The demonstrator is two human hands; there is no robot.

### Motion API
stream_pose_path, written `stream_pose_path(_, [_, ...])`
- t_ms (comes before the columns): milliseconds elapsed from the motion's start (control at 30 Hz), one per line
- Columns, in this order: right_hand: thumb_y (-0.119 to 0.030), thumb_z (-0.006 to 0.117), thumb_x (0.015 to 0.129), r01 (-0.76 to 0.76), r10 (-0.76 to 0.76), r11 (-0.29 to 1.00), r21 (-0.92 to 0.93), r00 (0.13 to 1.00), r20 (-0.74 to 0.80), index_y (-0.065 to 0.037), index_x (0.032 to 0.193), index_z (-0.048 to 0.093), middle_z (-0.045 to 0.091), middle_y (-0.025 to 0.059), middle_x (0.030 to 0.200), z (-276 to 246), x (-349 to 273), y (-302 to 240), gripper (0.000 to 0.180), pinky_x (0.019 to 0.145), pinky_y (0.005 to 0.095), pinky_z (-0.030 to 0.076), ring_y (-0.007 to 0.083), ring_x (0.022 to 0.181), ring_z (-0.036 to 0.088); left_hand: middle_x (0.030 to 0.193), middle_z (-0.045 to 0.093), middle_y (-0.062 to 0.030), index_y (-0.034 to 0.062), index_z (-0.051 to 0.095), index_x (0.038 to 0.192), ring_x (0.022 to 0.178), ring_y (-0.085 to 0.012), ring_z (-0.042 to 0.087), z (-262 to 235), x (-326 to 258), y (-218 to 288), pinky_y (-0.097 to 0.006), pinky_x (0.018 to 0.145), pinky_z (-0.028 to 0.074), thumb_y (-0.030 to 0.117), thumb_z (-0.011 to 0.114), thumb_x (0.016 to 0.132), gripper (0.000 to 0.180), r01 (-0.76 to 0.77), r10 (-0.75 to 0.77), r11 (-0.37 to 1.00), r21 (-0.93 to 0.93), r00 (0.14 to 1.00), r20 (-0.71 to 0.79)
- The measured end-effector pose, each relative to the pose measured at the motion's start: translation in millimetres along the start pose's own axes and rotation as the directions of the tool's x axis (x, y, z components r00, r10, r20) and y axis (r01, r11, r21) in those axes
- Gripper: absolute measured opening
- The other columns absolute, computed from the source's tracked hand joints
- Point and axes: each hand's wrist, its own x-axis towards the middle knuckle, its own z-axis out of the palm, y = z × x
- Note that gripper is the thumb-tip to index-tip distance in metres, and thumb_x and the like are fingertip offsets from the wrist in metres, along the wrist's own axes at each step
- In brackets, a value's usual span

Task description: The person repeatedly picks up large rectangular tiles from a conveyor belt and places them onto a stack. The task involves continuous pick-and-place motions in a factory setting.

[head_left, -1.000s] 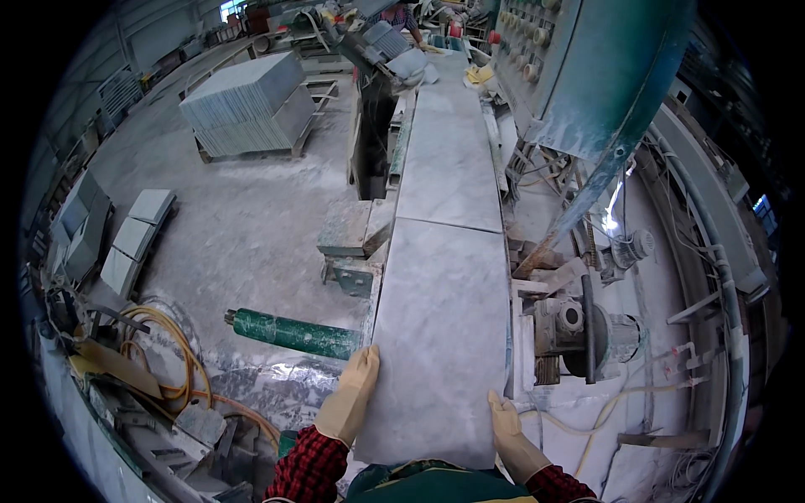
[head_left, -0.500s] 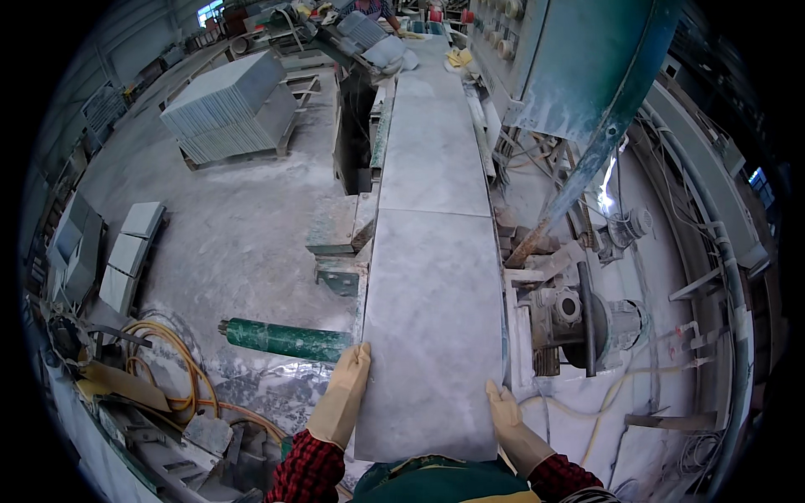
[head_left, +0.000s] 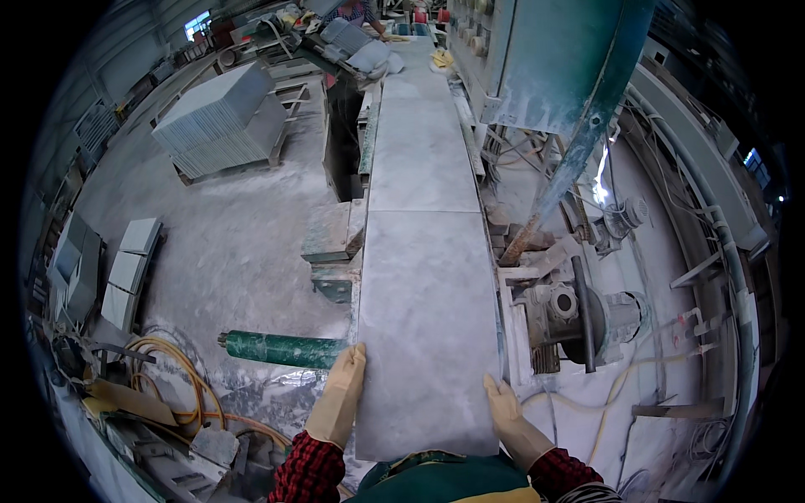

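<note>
A long pale grey stone slab [head_left: 428, 327] lies flat in front of me, its near end close to my green and yellow apron [head_left: 444, 482]. My left hand [head_left: 340, 390], in a cream glove, is closed on the slab's left edge near that end. Opposite it, my right hand [head_left: 511, 419], gloved alike, holds the right edge; the fingers of both hands are partly hidden at the slab's sides. Beyond a thin straight seam, a second slab [head_left: 423, 155] of the same width continues along the narrow conveyor line.
A green roller [head_left: 281, 348] juts out left of the slab. Right of it stand a motor [head_left: 553, 314] and a green-blue cabinet [head_left: 545, 67] with a slanting post. Yellow hoses [head_left: 197, 377] coil at lower left. Stacked slabs [head_left: 222, 117] rest on a pallet; another person [head_left: 356, 12] is at the far end.
The view has shifted slightly, so the surroundings sit a little further left. Both hands stay at the slab's edges, and the slab shows little or no movement relative to them.
</note>
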Motion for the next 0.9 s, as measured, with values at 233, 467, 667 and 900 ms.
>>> stream_pose_path(233, [-0.068, 0.047, 0.101, 0.001, -0.001, 0.998, -0.067, 1.0, 0.006, 0.003, 0.141, 0.059, 0.059, 0.0297, 0.142, -2, 15, 9, 0.083, 0.113, 0.0442, 0.041, 0.0434, 0.135, 0.054, 0.083, 0.064, -0.0154, 0.0026, 0.064, 0.105, 0.078, -0.0274, 0.064, -7, 19, 5, -0.042, 0.073, 0.051, 0.051, 0.042, 0.108, 0.053, -0.032, 0.017, 0.994, 0.108, 0.991, 0.136])
stream_pose_path(467, [-0.064, 0.046, 0.103, 0.072, -0.065, 0.994, -0.076, 0.994, 0.093, 0.002, 0.135, 0.062, 0.067, 0.0277, 0.13, -15, 18, -5, 0.075, 0.103, 0.0458, 0.048, 0.0425, 0.123, 0.062, 0.089, 0.066, -0.0273, -0.002, 0.062, 0.096, 0.086, -0.045, 0.065, -14, 57, -28, -0.05, 0.077, 0.05, 0.041, 0.044, 0.105, 0.048, -0.31, 0.251, 0.91, 0.275, 0.941, 0.228])
stream_pose_path(667, [-0.06, 0.049, 0.102, 0.265, -0.195, 0.868, -0.42, 0.96, 0.204, -0.003, 0.116, 0.073, 0.073, 0.0246, 0.111, -33, 42, -6, 0.064, 0.094, 0.0467, 0.052, 0.0407, 0.108, 0.068, 0.114, 0.068, -0.0297, 0.0002, 0.061, 0.128, 0.108, -0.0461, 0.065, -19, 43, 10, -0.051, 0.091, 0.052, 0.033, 0.061, 0.1, 0.043, -0.374, 0.398, 0.782, 0.498, 0.915, 0.062])
stream_pose_path(900, [-0.052, 0.057, 0.098, 0.346, -0.365, 0.785, -0.514, 0.929, 0.069, -0.002, 0.083, 0.074, 0.072, 0.0211, 0.082, -79, 29, -55, 0.055, 0.078, 0.0489, 0.055, 0.0447, 0.081, 0.07, 0.162, 0.029, -0.0378, -0.0007, 0.034, 0.159, 0.148, -0.0515, 0.036, 39, 55, -15, -0.048, 0.122, 0.036, 0.028, 0.07, 0.096, 0.079, -0.588, 0.631, 0.737, 0.333, 0.775, -0.029])
